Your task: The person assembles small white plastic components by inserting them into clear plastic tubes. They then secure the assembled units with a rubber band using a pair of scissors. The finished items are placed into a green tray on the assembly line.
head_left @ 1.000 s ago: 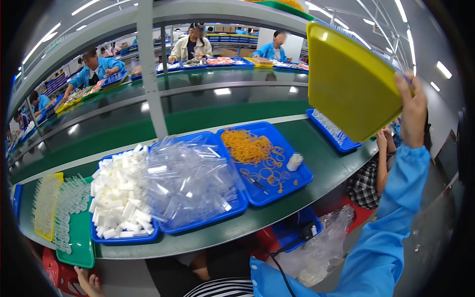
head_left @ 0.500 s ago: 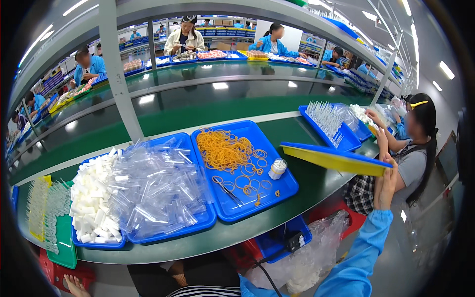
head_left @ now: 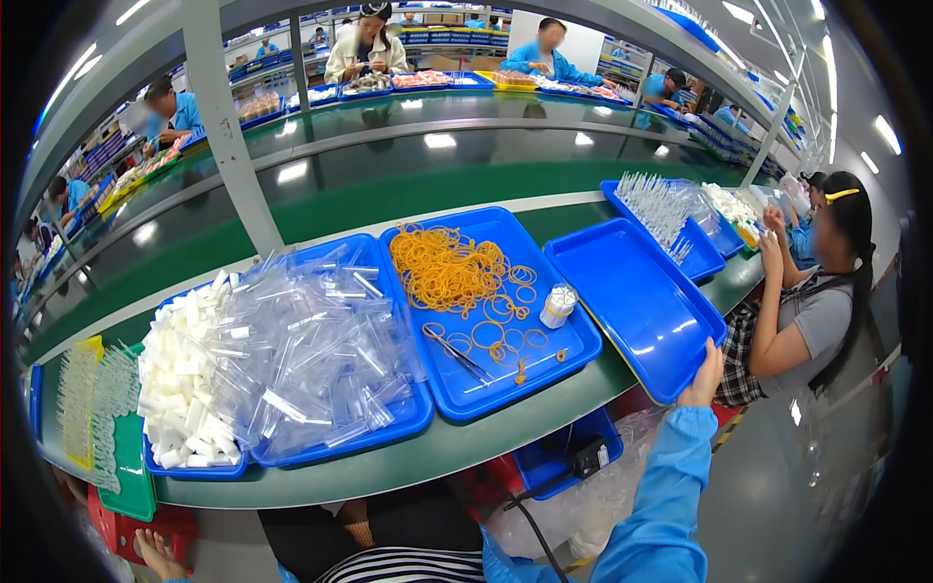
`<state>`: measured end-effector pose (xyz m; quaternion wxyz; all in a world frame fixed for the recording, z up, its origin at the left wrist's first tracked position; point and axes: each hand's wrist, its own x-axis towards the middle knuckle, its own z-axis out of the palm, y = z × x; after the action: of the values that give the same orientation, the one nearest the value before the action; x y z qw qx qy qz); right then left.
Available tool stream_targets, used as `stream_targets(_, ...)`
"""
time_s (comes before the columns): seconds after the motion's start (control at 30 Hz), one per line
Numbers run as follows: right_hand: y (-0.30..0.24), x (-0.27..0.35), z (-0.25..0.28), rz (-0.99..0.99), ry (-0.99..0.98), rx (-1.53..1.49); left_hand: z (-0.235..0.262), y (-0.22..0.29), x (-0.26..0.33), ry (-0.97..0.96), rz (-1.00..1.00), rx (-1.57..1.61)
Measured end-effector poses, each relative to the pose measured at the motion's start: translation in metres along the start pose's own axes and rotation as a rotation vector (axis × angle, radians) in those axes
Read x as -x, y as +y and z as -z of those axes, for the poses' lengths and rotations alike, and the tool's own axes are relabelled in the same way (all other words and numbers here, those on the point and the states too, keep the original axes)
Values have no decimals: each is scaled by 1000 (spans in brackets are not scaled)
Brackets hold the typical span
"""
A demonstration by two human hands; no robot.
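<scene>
My right hand grips the near right corner of an empty blue tray, and a thin yellow edge shows beneath it. That tray slants at the table's right, beside a blue tray holding orange rubber bands, tweezers and a small white-topped container. Low at the left, below the table edge, my left hand has its fingers apart and holds nothing. To the left on the table, clear plastic tubes and short white cylindrical pieces fill blue trays.
A green tray and racks of clear pieces are at the far left. Beyond my tray stands a blue tray of upright clear pieces. A co-worker sits close on the right. Under the table are a blue bin and plastic bags.
The tray in my right hand has come down and left, turning from edge-on to show its blue inside. My left hand has shifted slightly up and right.
</scene>
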<state>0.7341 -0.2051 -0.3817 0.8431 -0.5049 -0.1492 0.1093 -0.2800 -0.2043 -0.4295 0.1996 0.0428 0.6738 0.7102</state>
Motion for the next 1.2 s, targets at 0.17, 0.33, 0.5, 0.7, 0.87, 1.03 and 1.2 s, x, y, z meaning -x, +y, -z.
stream_targets(0.17,10,-23,4,154,88,645,11,-46,-18,-38,73,90)
stream_targets(0.33,-15,73,-140,381,-401,647,55,-56,-52,-46,91,46)
stream_targets(0.5,-7,108,-198,740,-865,1199,28,-63,-26,-79,100,24)
stream_targets(0.7,-6,17,-253,701,-624,935,57,-75,-26,25,104,128)
stream_targets(0.87,68,-49,-301,913,-548,1144,54,-80,-6,-5,128,108)
stream_targets(1.03,94,-50,-312,454,-723,1433,20,-27,72,-15,-14,55)
stream_targets(1.2,53,-103,-320,950,-718,1191,-52,40,100,-195,111,141)
